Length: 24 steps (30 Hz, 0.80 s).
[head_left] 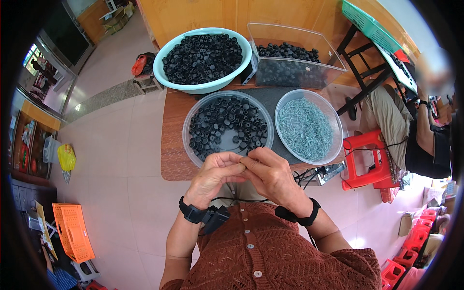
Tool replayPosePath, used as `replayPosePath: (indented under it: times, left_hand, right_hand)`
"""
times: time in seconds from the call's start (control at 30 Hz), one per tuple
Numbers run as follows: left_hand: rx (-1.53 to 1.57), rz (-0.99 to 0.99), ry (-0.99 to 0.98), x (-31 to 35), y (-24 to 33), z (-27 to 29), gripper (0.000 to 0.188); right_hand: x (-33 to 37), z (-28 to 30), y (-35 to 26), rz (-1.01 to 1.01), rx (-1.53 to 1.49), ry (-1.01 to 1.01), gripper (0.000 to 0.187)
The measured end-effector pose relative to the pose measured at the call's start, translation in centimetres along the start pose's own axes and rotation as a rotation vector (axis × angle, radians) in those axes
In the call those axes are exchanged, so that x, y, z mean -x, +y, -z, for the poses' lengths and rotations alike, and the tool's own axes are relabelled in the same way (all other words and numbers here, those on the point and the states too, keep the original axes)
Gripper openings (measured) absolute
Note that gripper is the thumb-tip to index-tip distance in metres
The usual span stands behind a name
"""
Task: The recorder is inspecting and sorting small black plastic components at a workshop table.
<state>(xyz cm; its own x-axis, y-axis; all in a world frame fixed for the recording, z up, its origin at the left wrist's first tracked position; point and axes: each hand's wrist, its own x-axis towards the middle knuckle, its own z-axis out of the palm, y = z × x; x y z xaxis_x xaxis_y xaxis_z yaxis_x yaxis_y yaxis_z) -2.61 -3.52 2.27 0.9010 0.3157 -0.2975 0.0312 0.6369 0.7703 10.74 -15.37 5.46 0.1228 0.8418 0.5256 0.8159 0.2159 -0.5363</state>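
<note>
My left hand [211, 178] and my right hand [272, 174] meet fingertip to fingertip at the table's near edge, both in a pinch. Whatever sits between their fingertips is too small and covered to make out. Just beyond them stands a clear round tub [229, 139] of small black round plastic caps [229, 113]. To its right, a clear round bowl [340, 133] is filled with small silvery screws [305, 128]. Behind these are a pale turquoise basin [203, 89] heaped with black plastic parts [203, 58] and a clear rectangular box [295, 72] holding more black round pieces [287, 50].
The containers share a brown wooden table [172, 130]. A red plastic stool [360, 159] stands to the right, near a seated person [391, 113] at a dark-framed table. An orange crate [72, 232] is on the left floor. Cables hang below the table's near edge.
</note>
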Motion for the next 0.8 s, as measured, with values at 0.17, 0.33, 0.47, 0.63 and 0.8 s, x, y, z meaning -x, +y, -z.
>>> replayPosePath:
  times: [0.17, 0.33, 0.47, 0.63, 0.8]
  left_hand:
    - [0.038, -0.021, 0.043, -0.2, -0.6, -0.2, 0.020]
    - [0.144, -0.009, 0.020, -0.5, -1.4, 0.0, 0.019]
    - [0.185, -0.003, 0.017, -0.8, -2.0, 0.3, 0.016]
    - [0.193, -0.063, 0.052, -0.7, -2.5, 0.1, 0.012]
    - [0.185, -0.113, 0.047, -0.6, -2.8, -0.4, 0.012]
  right_hand:
    - [0.2, -0.4, 0.2, -0.074, -0.063, 0.039, 0.025]
    - [0.4, -0.6, 0.3, -0.211, -0.195, 0.048, 0.027]
    - [0.5, -0.8, 0.3, -0.206, -0.163, 0.056, 0.027]
    - [0.6, -1.0, 0.4, -0.185, -0.141, 0.056, 0.030]
    - [0.6, -1.1, 0.2, -0.168, -0.144, 0.062, 0.030]
